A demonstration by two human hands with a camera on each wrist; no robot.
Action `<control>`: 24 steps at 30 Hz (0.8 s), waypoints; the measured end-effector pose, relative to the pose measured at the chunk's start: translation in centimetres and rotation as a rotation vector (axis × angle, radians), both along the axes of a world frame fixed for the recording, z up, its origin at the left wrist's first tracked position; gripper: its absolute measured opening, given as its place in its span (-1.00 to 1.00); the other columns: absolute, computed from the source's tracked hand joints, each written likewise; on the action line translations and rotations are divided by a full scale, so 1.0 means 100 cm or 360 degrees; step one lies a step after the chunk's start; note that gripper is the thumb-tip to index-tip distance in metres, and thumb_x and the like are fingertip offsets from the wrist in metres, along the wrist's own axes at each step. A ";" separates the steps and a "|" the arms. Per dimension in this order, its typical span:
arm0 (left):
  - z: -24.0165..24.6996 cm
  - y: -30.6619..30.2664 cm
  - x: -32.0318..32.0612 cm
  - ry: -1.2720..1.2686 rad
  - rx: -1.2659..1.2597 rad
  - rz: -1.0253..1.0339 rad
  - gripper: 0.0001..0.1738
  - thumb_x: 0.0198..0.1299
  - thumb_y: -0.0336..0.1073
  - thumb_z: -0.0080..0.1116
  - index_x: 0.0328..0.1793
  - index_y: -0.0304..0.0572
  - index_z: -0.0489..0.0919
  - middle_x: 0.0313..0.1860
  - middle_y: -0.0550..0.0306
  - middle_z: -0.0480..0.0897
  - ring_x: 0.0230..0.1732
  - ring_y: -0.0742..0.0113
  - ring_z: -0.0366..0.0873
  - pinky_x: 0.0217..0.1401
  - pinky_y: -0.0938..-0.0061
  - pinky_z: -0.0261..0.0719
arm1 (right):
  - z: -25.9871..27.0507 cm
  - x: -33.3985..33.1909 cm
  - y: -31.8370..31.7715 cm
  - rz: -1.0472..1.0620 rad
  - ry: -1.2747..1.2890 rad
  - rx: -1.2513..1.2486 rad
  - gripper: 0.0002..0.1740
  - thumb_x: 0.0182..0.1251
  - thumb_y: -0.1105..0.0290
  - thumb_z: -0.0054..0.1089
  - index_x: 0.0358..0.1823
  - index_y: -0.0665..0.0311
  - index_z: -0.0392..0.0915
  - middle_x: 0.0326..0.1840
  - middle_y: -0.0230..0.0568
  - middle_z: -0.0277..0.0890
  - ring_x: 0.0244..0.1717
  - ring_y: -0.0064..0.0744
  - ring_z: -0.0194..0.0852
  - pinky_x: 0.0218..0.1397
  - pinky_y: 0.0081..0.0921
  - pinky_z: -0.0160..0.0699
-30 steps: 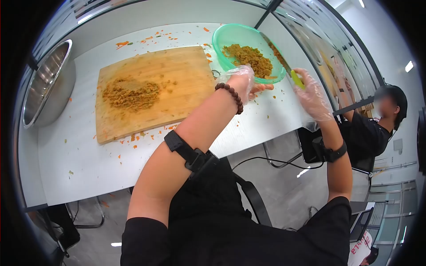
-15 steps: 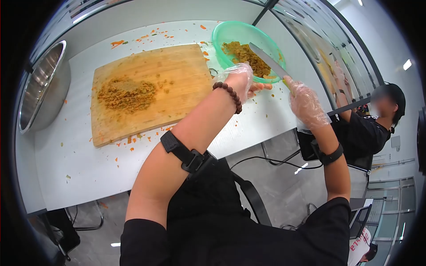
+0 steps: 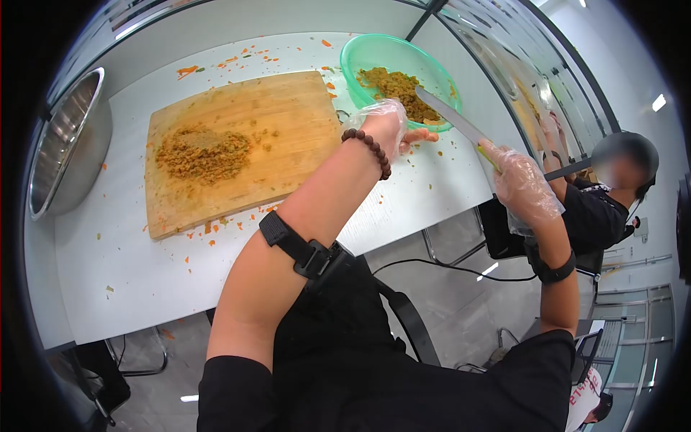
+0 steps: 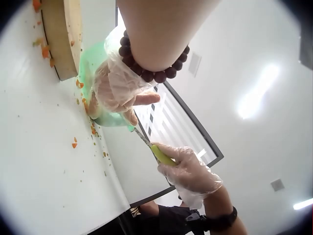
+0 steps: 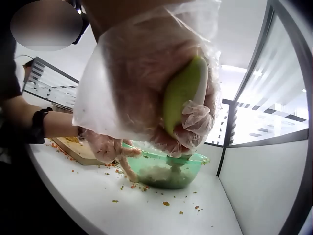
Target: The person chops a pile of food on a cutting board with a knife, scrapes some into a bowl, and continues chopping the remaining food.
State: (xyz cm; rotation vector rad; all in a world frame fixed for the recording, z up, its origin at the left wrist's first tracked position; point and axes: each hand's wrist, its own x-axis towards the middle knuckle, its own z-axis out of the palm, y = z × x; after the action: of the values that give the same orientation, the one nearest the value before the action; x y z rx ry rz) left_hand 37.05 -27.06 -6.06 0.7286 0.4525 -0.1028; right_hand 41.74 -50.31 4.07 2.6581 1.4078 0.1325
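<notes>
In the head view my gloved right hand grips a knife by its green handle. The blade reaches over the rim of a green plastic bowl, its tip above the orange-brown chopped vegetable mince. Beside the bowl's near side is my gloved left hand, a bead bracelet at its wrist. Its visible fingers extend fairly straight along the bowl's side, and the palm side is partly hidden. A wooden cutting board to the left carries another pile of mince.
A steel basin leans at the table's left end. Orange and green scraps dot the white table around the board. Partition panels border the back and right. A seated person is beyond the right end.
The knife first lay along the bowl's right side; its blade swung left over the mince, then its tip lowered slightly as my right hand drew back rightward. My left hand stays by the bowl.
</notes>
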 end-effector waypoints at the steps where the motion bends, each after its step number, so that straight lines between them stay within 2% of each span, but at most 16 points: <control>1: 0.000 0.001 0.000 -0.0007 -0.0007 -0.0011 -0.63 0.64 -0.14 -0.49 0.36 -0.17 0.16 0.04 -0.34 0.70 -0.24 0.40 0.77 -0.67 0.64 0.28 | 0.001 -0.001 -0.004 0.0012 0.0002 0.0009 -0.45 0.23 0.68 0.04 0.31 0.45 0.49 -0.13 0.29 0.56 -0.10 0.22 0.59 0.04 -0.07 0.53; 6: 0.001 0.002 -0.001 -0.0065 -0.0041 -0.0018 -0.63 0.64 -0.17 -0.48 0.37 -0.18 0.18 0.23 -0.32 0.60 -0.21 0.36 0.78 -0.67 0.64 0.28 | 0.011 -0.009 -0.027 0.0081 -0.0039 0.0011 -0.46 0.22 0.69 0.05 0.29 0.45 0.50 -0.15 0.28 0.55 -0.11 0.21 0.58 0.00 -0.08 0.52; 8: 0.000 0.002 -0.001 -0.0082 -0.0057 -0.0015 -0.63 0.64 -0.18 -0.48 0.37 -0.18 0.19 0.28 -0.32 0.57 -0.21 0.34 0.78 -0.66 0.64 0.29 | 0.015 -0.016 -0.032 0.0009 -0.0045 -0.0014 -0.46 0.22 0.69 0.05 0.28 0.44 0.50 -0.15 0.26 0.56 -0.11 0.22 0.58 0.00 -0.07 0.52; 14: 0.002 0.008 -0.003 -0.0093 -0.0110 -0.0094 -0.63 0.64 -0.19 -0.46 0.41 -0.16 0.17 0.30 -0.29 0.56 -0.17 0.29 0.78 -0.63 0.63 0.29 | 0.026 -0.034 -0.055 0.0052 -0.0138 0.0027 -0.49 0.19 0.68 0.03 0.23 0.42 0.52 -0.27 0.18 0.55 -0.19 0.16 0.59 -0.09 -0.07 0.53; 17: 0.000 0.008 -0.008 -0.0212 -0.0153 -0.0050 -0.62 0.64 -0.16 -0.44 0.43 -0.14 0.16 0.31 -0.29 0.56 -0.13 0.26 0.79 -0.62 0.62 0.27 | 0.036 -0.045 -0.066 0.0030 -0.0113 0.0023 -0.48 0.16 0.70 0.05 0.22 0.38 0.53 -0.30 0.13 0.53 -0.21 0.16 0.57 -0.14 -0.05 0.49; 20: 0.002 0.010 -0.005 -0.0093 -0.0166 0.0083 -0.59 0.65 -0.08 -0.42 0.43 -0.12 0.15 0.30 -0.30 0.56 -0.10 0.28 0.76 -0.60 0.62 0.24 | 0.044 -0.061 -0.087 -0.0071 0.0001 -0.0099 -0.43 0.12 0.69 0.09 0.24 0.34 0.52 -0.28 0.15 0.52 -0.19 0.18 0.56 -0.14 -0.07 0.50; 21: 0.000 0.014 -0.005 -0.0143 -0.0146 0.0086 -0.57 0.65 -0.04 -0.42 0.44 -0.10 0.14 0.29 -0.30 0.56 -0.10 0.29 0.75 -0.59 0.62 0.24 | 0.042 -0.061 -0.094 -0.0054 0.0079 0.0059 -0.37 0.13 0.66 0.14 0.32 0.30 0.49 -0.32 0.13 0.48 -0.22 0.16 0.57 -0.12 -0.08 0.50; 23: -0.003 0.018 -0.006 -0.0242 -0.0114 0.0063 -0.52 0.65 0.05 -0.43 0.45 -0.07 0.13 0.28 -0.32 0.57 -0.09 0.32 0.73 -0.56 0.63 0.22 | 0.034 -0.059 -0.104 0.0057 0.0217 0.0424 -0.37 0.24 0.55 0.19 0.41 0.31 0.42 -0.37 -0.04 0.48 -0.43 -0.16 0.57 -0.31 -0.29 0.56; 24: -0.004 0.018 -0.006 -0.0228 -0.0083 0.0045 -0.50 0.64 0.09 -0.43 0.46 -0.05 0.12 0.27 -0.32 0.58 -0.10 0.33 0.72 -0.55 0.64 0.23 | 0.025 -0.064 -0.106 -0.0295 0.0871 0.0955 -0.37 0.30 0.46 0.20 0.43 0.35 0.37 -0.37 -0.15 0.47 -0.51 -0.36 0.49 -0.43 -0.44 0.51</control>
State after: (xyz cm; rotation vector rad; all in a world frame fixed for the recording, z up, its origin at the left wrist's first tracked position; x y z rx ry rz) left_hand 36.49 -25.25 -6.47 0.6734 0.3223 -0.0352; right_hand 35.37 -60.88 6.55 3.5075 1.4049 -0.2552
